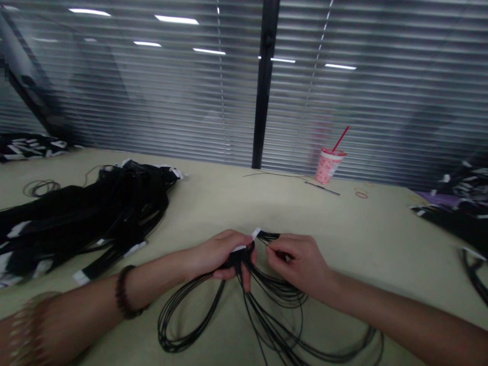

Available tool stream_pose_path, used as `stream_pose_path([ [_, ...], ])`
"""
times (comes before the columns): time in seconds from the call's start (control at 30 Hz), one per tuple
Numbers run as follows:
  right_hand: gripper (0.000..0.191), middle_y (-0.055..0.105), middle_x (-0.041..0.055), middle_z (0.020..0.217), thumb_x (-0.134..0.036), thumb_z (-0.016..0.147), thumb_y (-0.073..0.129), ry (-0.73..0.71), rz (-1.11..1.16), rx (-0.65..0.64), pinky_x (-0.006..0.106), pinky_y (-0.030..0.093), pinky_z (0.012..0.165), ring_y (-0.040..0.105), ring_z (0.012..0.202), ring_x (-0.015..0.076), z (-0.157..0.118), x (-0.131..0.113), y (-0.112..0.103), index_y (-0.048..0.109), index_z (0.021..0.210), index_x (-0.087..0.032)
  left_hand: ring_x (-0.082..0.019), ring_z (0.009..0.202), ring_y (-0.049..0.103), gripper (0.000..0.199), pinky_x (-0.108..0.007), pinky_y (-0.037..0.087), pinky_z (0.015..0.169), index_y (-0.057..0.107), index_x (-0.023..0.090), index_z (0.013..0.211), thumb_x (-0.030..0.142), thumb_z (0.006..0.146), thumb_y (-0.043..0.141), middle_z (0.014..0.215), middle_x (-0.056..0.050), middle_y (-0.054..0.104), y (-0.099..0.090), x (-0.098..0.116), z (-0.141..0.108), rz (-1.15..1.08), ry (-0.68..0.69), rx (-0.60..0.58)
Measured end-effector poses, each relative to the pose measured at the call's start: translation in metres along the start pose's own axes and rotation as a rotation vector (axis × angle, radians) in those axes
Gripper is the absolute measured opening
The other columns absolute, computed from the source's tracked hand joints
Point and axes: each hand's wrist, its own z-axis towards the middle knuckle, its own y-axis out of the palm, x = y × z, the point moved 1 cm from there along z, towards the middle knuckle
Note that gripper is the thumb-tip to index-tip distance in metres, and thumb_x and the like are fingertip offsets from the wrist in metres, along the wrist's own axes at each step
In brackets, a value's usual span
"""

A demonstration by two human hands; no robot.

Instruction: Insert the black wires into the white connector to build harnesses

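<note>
Left hand (219, 249), nearly closed, grips a looped black cable bundle (171, 347) at six o'clock; right hand (301, 259), five o'clock, pinches strands (270, 236) beside a white end tab (256, 233). Apparent step: strand arranging; next move likely calls for steady left hold.

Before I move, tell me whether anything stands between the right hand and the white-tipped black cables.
Nothing visible does: the right hand is at the white-tipped black cables, just right of their white tip. The left hand grips the gathered cable bundle beside it. The pink cup with red straw stands farther back.
</note>
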Motion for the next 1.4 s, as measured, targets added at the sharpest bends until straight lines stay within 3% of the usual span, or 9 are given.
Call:
stream_pose_path([
  [0.6,0.018,0.044,-0.0027,0.052,-0.013,0.074,0.045,-0.065,0.039,-0.006,0.019,0.029,0.048,0.039,0.049,0.007,-0.005,-0.003,0.005,0.052,0.058,-0.015,-0.003,0.023,0.027,0.038,-0.016,0.011,0.025,0.054,0.013,0.075,0.041,0.085,0.03,0.049,-0.005,0.062,0.01,0.001,-0.007,0.133,0.024,-0.059],
  [0.73,0.013,0.046,-0.0026,0.053,-0.015,0.074,0.045,-0.013,0.031,0.033,0.02,0.029,0.048,0.04,0.05,0.0074,-0.004,-0.005,0.005,0.051,0.062,-0.016,-0.003,0.023,0.027,0.038,-0.016,0.011,0.025,0.053,0.013,0.074,0.039,0.086,0.029,0.049,-0.005,0.062,0.011,0.002,-0.006,0.14,0.016,-0.049],
  [0.9,0.017,0.046,-0.0031,0.053,-0.018,0.079,0.043,0.054,0.029,-0.022,0.019,0.029,0.048,0.04,0.048,0.0066,-0.002,-0.005,0.006,0.05,0.064,-0.016,-0.004,0.023,0.026,0.036,-0.015,0.012,0.024,0.052,0.013,0.073,0.035,0.087,0.027,0.045,-0.003,0.06,0.011,0.004,-0.005,0.169,-0.022,-0.077],
  [1.2,0.017,0.043,-0.003,0.055,-0.017,0.08,0.04,-0.028,0.052,-0.015,0.021,0.027,0.05,0.037,0.051,0.0069,-0.008,-0.014,0.006,0.045,0.064,-0.016,-0.004,0.023,0.03,0.035,-0.016,0.012,0.023,0.051,0.014,0.068,0.039,0.085,0.032,0.038,0.001,0.051,0.014,0.003,-0.009,0.195,-0.02,-0.102],
  [1.4,0.016,0.047,-0.0024,0.056,-0.018,0.08,0.041,0.035,0.032,-0.042,0.021,0.029,0.051,0.04,0.051,0.0074,-0.004,-0.009,0.01,0.047,0.065,-0.016,-0.005,0.024,0.034,0.035,-0.015,0.014,0.023,0.053,0.013,0.071,0.038,0.085,0.032,0.039,0.0,0.053,0.01,0.0,-0.006,0.143,-0.01,-0.067],
])
